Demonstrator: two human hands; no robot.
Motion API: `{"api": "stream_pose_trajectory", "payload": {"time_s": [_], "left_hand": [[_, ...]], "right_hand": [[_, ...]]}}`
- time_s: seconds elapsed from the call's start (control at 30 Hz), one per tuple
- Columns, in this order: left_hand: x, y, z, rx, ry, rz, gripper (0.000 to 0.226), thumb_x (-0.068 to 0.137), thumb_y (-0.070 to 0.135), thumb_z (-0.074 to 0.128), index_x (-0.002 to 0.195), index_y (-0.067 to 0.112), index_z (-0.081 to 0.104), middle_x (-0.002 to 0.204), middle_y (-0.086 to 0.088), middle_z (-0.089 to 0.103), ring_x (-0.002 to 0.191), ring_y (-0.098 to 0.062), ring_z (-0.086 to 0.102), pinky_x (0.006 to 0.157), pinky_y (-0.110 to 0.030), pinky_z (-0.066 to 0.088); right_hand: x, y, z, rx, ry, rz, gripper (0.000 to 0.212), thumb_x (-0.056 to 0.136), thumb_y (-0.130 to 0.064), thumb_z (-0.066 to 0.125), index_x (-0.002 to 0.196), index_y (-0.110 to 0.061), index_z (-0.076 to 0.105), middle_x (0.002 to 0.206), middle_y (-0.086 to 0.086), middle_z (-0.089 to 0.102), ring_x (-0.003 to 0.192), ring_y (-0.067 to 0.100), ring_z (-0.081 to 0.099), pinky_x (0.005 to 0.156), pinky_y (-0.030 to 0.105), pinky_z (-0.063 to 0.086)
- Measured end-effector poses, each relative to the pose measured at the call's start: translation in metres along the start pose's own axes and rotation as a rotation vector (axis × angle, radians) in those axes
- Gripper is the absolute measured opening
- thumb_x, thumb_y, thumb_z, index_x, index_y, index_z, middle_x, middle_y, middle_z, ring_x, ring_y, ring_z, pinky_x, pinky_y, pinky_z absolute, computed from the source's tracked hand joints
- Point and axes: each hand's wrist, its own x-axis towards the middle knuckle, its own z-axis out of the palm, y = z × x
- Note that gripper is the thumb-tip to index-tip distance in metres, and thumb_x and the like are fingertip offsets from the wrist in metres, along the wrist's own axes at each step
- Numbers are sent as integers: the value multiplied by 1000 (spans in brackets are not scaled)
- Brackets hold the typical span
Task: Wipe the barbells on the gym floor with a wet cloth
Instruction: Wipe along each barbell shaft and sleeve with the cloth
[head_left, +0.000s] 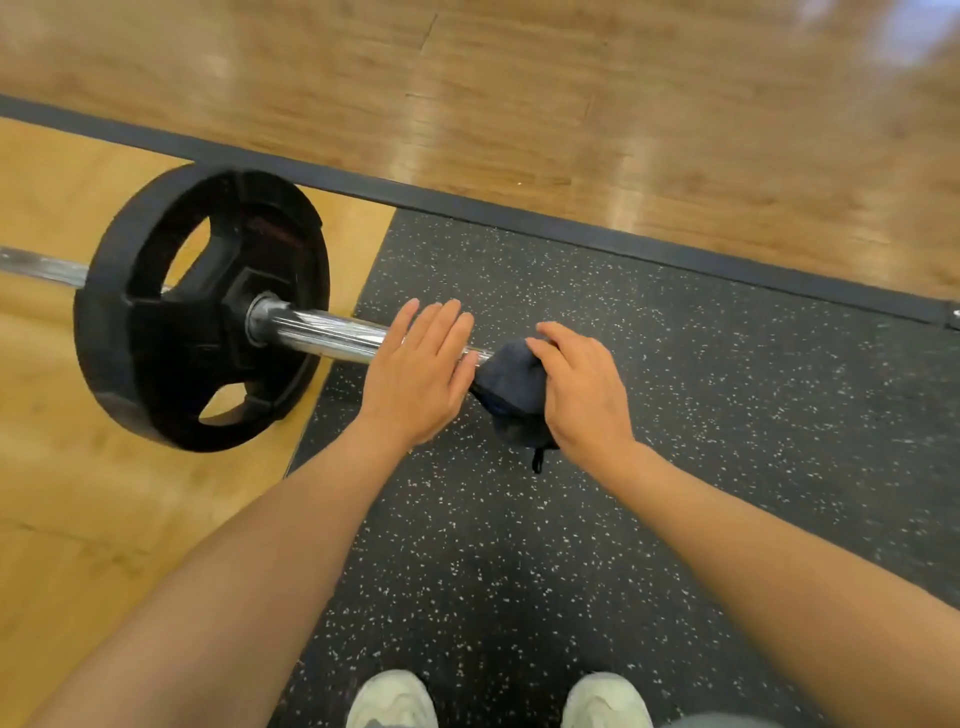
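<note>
Left of your hands the black plate sits on the barbell sleeve, whose long axis runs rightward under your flat, empty left hand to its tip, where your nearer right hand grips the dark cloth.

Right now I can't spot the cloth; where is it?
In the head view, the cloth is bunched over the bar's right end, gripped by the right hand, beside the left hand.
</note>
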Motion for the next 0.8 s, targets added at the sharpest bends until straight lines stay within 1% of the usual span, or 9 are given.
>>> {"api": "stream_pose_trajectory", "payload": {"time_s": [0.07, 0.13, 0.2, 0.27, 0.33, 0.47, 0.57, 0.67, 0.8], "left_hand": [[-1, -4, 7, 8, -3, 19, 45, 103, 33, 36, 129, 3, 58, 133, -13, 59, 124, -29, 55, 114, -47, 31], [-6, -11, 14, 6, 1, 18, 46, 103, 33, 35, 128, 3, 59, 132, -13, 60, 123, -29, 55, 113, -48, 32], [-12, -19, 21, 2, 24, 5, 47, 103, 34, 34, 127, 2, 59, 130, -14, 61, 122, -30, 56, 112, -50, 33], [-13, -30, 24, -5, 72, -14, 48, 103, 33, 33, 126, 1, 60, 129, -14, 62, 120, -30, 57, 113, -50, 32], [-9, -42, 25, -18, 119, -33, 49, 104, 33, 31, 125, 0, 60, 128, -15, 62, 120, -30, 57, 114, -48, 29], [-5, -56, 34, -9, 169, 20, 52, 105, 32, 26, 120, 0, 64, 122, -15, 65, 115, -33, 59, 111, -49, 34], [-4, -56, 44, -13, 289, 37, 45, 103, 26, 33, 108, 1, 70, 112, -14, 69, 105, -33, 64, 103, -49, 43], [-2, -56, 49, -30, 362, 48, 40, 100, 22, 37, 99, 2, 71, 108, -14, 71, 98, -33, 67, 95, -46, 49], [0, -59, 50, -58, 411, 91, 35, 97, 19, 39, 94, 3, 71, 98, -11, 71, 85, -31, 65, 83, -42, 50]], "right_hand": [[-13, -6, 1, 49, -49, 35, 45, 98, -25, 41, 129, 1, 61, 136, 17, 59, 122, 28, 50, 107, 44, 41], [-21, -10, 4, 43, -157, 35, 65, 97, -49, 40, 142, -2, 49, 146, 15, 49, 133, 30, 46, 114, 52, 33], [-22, -8, 10, -64, -202, -2, 73, 95, -58, 42, 148, -7, 40, 150, 15, 43, 136, 33, 41, 115, 55, 32], [-22, -5, 14, -116, -177, -51, 65, 98, -51, 41, 151, -14, 34, 152, 16, 41, 137, 35, 40, 114, 55, 33], [-23, -2, 15, -129, -146, -119, 58, 100, -41, 40, 153, -18, 33, 154, 16, 38, 139, 36, 37, 117, 54, 29], [-20, -3, 12, -128, -125, -137, 59, 97, -35, 40, 149, -8, 44, 153, 19, 40, 141, 37, 38, 117, 55, 26], [-12, -10, 24, -169, -80, -68, 60, 102, -46, 31, 139, -4, 55, 138, 21, 55, 129, 39, 50, 112, 56, 34], [2, -15, 35, -293, -16, -96, 54, 106, -41, 28, 129, -6, 63, 120, 18, 65, 109, 38, 62, 103, 54, 44], [14, -22, 46, -324, -28, -186, 49, 107, -35, 31, 133, -7, 61, 121, 17, 66, 105, 36, 64, 99, 49, 49]]}}
